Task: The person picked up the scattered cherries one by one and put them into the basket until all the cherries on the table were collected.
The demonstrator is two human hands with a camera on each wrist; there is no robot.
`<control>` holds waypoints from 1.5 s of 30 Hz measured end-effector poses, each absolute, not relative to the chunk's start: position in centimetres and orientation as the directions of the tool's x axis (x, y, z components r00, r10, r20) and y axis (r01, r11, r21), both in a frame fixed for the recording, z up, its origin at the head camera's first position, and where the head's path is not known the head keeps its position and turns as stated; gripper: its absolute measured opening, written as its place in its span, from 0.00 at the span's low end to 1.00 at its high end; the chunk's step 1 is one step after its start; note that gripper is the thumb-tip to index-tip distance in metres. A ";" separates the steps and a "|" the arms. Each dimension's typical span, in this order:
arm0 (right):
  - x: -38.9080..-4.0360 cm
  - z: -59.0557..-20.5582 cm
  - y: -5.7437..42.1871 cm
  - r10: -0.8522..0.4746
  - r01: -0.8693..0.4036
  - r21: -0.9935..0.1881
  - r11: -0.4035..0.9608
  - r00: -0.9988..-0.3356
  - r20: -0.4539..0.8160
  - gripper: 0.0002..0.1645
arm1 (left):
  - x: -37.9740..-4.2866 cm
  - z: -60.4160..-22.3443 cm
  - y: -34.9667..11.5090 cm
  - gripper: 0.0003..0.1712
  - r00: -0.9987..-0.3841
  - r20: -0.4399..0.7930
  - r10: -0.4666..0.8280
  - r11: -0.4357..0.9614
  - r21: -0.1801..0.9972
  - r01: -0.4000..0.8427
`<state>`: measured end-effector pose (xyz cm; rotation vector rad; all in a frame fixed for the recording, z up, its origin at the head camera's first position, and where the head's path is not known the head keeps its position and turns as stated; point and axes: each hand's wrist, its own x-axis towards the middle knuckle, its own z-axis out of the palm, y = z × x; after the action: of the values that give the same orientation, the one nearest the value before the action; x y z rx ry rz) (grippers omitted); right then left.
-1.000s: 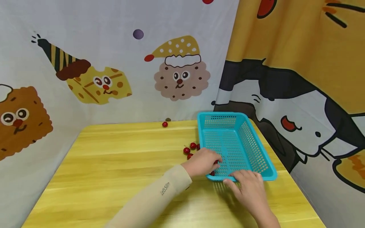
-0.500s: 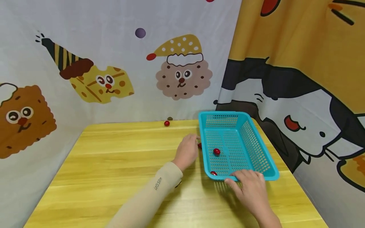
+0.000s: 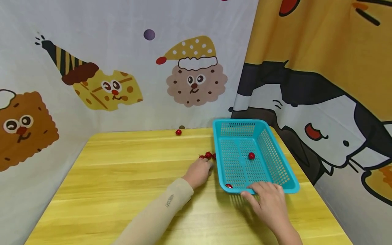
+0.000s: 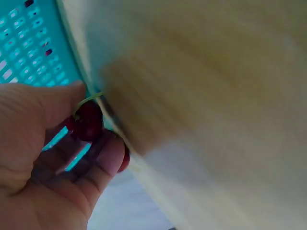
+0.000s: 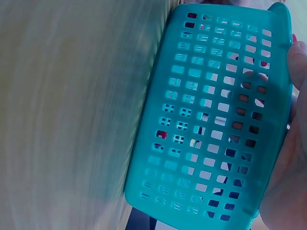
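Observation:
My left hand (image 3: 198,173) is low over the table at the left of the blue plastic basket (image 3: 218,163). In the left wrist view a dark red cherry (image 4: 89,122) with a green stem sits between its thumb and curled fingers. Another cherry (image 4: 125,160) shows just past the fingertips. Beyond this hand in the head view lie a few more cherries (image 3: 208,155), close by the basket's side. My right hand (image 3: 269,202) grips the basket's near rim, fingers over it and thumb outside. Inside the basket are one cherry (image 3: 251,156) mid-floor and another (image 3: 229,186) at the near left corner.
A single cherry (image 3: 178,132) lies at the far edge of the wooden table (image 3: 122,160). Behind the table hangs a printed white cloth (image 3: 122,51), with a yellow and black patterned curtain (image 3: 306,41) on the right.
My left hand went from inside the basket out to the cherries on its left, then slightly back toward me. One cherry in the basket rolled to the right. My right hand stayed on the rim.

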<state>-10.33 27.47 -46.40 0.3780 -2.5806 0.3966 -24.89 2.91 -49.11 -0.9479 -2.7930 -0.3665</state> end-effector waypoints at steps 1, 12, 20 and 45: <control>-10.3 -46.4 27.5 -0.189 -0.334 -0.208 0.919 -0.838 0.512 0.18 | -24.9 -48.7 2.8 0.07 -0.803 0.254 0.539 0.778 0.215 0.590; -10.4 -46.3 27.9 -0.194 -0.335 -0.188 0.923 -0.830 0.523 0.20 | -22.3 -41.5 6.2 0.16 -0.661 0.517 0.544 0.490 0.443 0.750; -10.5 -46.7 27.6 -0.206 -0.351 -0.188 0.917 -0.823 0.530 0.21 | -21.2 -44.3 7.8 0.17 -0.634 0.329 0.699 0.516 0.382 0.767; -10.5 -46.6 27.5 -0.204 -0.366 -0.196 0.910 -0.806 0.556 0.21 | -26.7 -49.9 4.2 0.16 -0.895 0.183 0.407 0.869 0.224 0.441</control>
<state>-10.47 27.54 -46.58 0.4086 -2.5266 0.3999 -26.66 4.22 -49.87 -0.6636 -2.9103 -0.3948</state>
